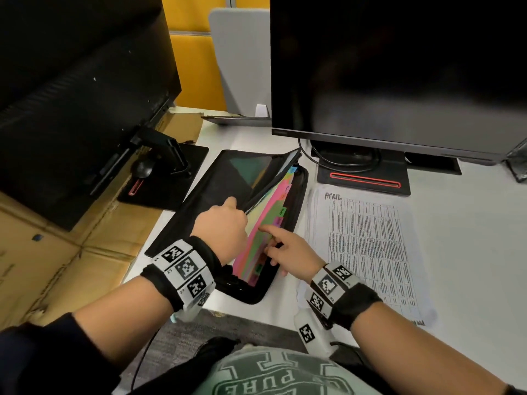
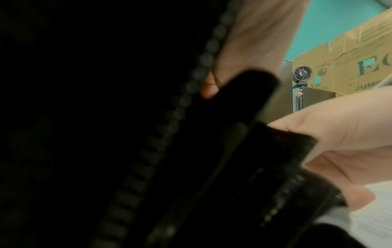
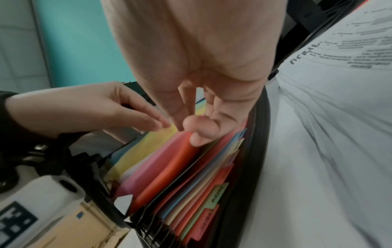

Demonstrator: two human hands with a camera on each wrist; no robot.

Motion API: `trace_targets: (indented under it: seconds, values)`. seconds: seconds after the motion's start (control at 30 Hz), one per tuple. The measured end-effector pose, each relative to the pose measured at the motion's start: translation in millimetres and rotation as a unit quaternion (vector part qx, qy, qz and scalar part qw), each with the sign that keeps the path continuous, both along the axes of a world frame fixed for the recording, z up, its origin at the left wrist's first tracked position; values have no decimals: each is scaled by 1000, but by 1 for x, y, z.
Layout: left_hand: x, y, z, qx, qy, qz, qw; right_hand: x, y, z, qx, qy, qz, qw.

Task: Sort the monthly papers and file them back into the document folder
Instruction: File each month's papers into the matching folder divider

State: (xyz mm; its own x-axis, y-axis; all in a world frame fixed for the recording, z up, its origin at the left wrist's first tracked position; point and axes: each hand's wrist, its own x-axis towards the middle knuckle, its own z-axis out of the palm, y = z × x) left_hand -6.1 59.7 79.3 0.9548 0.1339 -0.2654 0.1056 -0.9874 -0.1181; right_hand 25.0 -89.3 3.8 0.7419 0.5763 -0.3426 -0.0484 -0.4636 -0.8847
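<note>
A white desk (image 1: 470, 223) carries two dark monitors, with cardboard boxes (image 1: 57, 252) at the left. The black zip folder's lid (image 1: 205, 195) is held up by the left hand (image 1: 221, 226), fingers curled on its edge. The accordion document folder (image 1: 299, 195) lies with its long axis running away from the person; its coloured dividers (image 3: 169, 167) are fanned by the right hand (image 1: 288, 252), fingers extended. Just right, the April sheet (image 1: 370, 246) lies flat, heading far; being thin and limp, it is best lifted by an edge.

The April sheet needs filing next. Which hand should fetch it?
Right hand: it holds nothing and is beside the April sheet. The left hand grips the folder flap open.
</note>
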Motion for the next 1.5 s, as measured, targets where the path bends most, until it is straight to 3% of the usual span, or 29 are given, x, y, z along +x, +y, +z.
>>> trace_targets:
  seconds: [0.2, 0.3, 0.4, 0.53, 0.6, 0.67, 0.73, 0.83, 1.0, 1.1, 1.2, 1.3, 1.37, 1.5]
  values:
    - [-3, -15, -3, 38, 43, -2, 998, -2, -5, 1, -3, 36, 68, 997]
    - [-3, -15, -6, 49, 43, -16, 998, 3, -25, 4, -15, 23, 31, 999]
    - [-6, -17, -7, 62, 16, -41, 997, 22, -81, -3, -152, -72, -74, 983]
    - [-5, -20, -4, 105, -88, -205, 969, 37, -161, -13, -365, -101, -167, 910]
    - [-1, -25, -3, 116, -21, -228, 966, 37, -187, -14, -420, -76, -183, 886]
    - [4, -30, -2, 104, 75, -147, 981, 35, -202, -15, -429, -53, -191, 881]
    - [9, -36, -5, 84, 155, -117, 977, 33, -208, -18, -425, -55, -190, 883]
    - [16, -53, -12, 112, 186, -158, 963, 32, -210, -19, -417, -78, -173, 889]
    - [26, -73, -12, 231, 168, -292, 913, 33, -216, -20, -407, -89, -155, 896]
    - [41, -84, 1, 172, 210, -306, 913, 32, -220, -22, -395, -99, -150, 901]
    - [63, -98, 11, 244, 312, -369, 840, 32, -222, -22, -388, -108, -144, 904]
    - [74, -99, 4, 337, 328, -439, 765, 32, -223, -23, -383, -111, -143, 906]
    - [76, -88, -2, 348, 282, -477, 756, 32, -223, -23, -380, -109, -148, 907]
    - [83, -62, -2, 306, 217, -505, 777, 32, -222, -25, -371, -96, -165, 909]
